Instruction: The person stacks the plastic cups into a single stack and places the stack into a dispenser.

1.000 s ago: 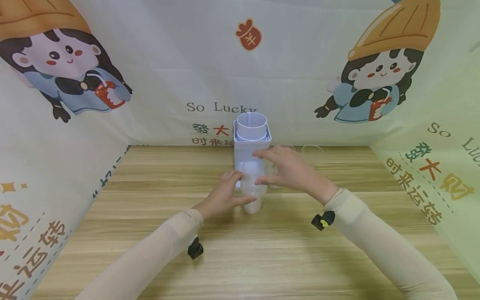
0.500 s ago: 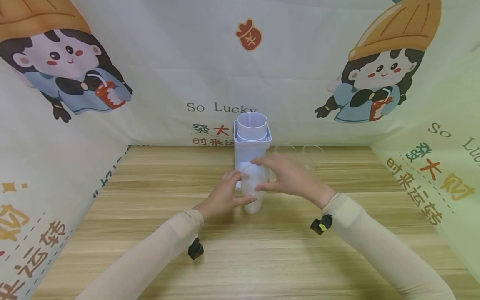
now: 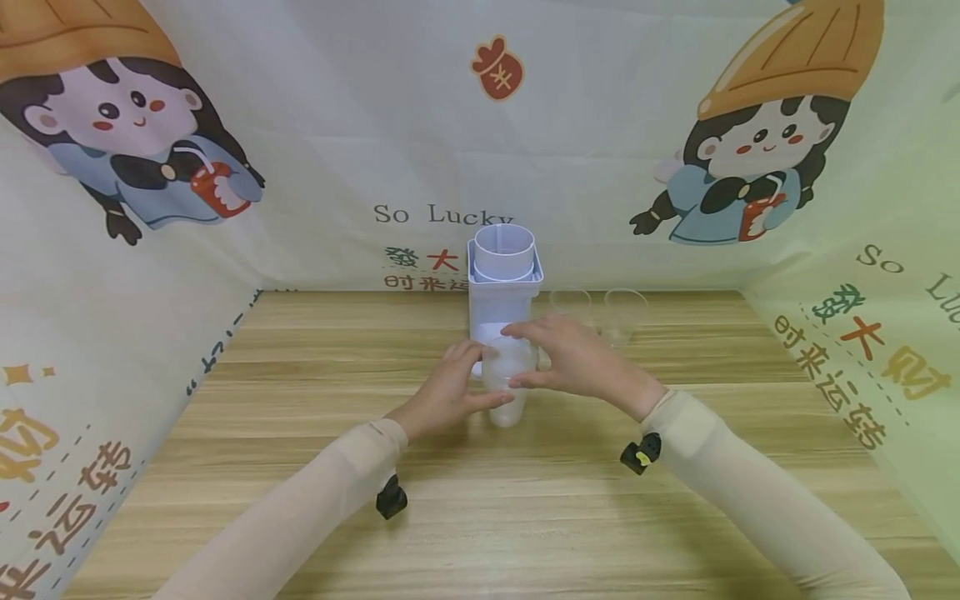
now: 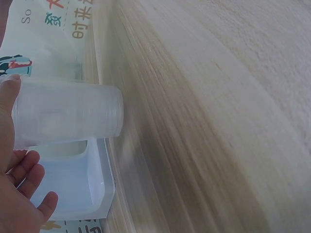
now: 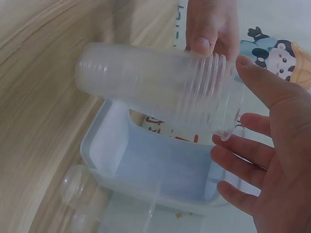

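Observation:
A nested stack of clear plastic cups (image 3: 507, 410) stands upright at the middle of the table, its several rims bunched near the top in the right wrist view. My left hand (image 3: 448, 387) holds the stack from the left, thumb in front and fingers behind. At the mouth of the uppermost cup (image 5: 228, 109), my right hand (image 3: 583, 365) grips the rim between thumb and fingertips. In the left wrist view the stack (image 4: 68, 111) hides part of my left fingers. Just behind it rises a pale lavender plastic cup dispenser (image 3: 491, 304) with a round tube on top.
Two separate clear cups (image 3: 625, 312) stand at the back right, beside the dispenser and behind my right hand. A printed cloth (image 3: 420, 150) walls in the wooden table (image 3: 480, 517) at the back and sides.
My right hand has come down slightly at the stack's top, and the uppermost rim sits lower. The two cups behind show more fully. My left hand has stayed in place.

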Motion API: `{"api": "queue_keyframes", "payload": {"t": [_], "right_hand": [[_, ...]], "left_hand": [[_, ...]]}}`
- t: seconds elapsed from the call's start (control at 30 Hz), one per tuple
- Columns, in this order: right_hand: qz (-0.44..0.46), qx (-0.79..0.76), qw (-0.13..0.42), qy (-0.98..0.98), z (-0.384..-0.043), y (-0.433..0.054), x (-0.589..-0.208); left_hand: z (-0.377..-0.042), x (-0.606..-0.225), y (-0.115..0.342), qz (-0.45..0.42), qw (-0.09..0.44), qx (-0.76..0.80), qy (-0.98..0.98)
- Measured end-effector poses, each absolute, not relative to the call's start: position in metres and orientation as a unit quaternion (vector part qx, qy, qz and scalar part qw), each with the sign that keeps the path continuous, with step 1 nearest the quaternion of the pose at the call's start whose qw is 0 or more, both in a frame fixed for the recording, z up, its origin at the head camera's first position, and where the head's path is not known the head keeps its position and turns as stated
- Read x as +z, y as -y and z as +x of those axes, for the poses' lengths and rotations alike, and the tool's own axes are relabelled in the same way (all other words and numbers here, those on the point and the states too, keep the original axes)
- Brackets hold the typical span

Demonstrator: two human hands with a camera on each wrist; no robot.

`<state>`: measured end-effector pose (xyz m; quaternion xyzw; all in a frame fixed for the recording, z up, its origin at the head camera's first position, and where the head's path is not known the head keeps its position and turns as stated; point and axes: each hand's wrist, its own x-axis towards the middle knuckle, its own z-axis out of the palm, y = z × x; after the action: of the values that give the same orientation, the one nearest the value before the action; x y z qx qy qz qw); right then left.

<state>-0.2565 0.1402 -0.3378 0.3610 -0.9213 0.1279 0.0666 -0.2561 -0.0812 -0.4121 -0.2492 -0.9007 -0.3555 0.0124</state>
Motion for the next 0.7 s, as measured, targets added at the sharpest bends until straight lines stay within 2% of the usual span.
{"api": "queue_keyframes", "payload": {"t": [0.7], "right_hand": [[0.373, 0.099, 0.083, 0.919, -0.2581, -0.1390, -0.3461]], "left_hand": [[-0.2564, -0.4148, 0.0826, -0.269, 0.037, -0.357, 0.894]]}}
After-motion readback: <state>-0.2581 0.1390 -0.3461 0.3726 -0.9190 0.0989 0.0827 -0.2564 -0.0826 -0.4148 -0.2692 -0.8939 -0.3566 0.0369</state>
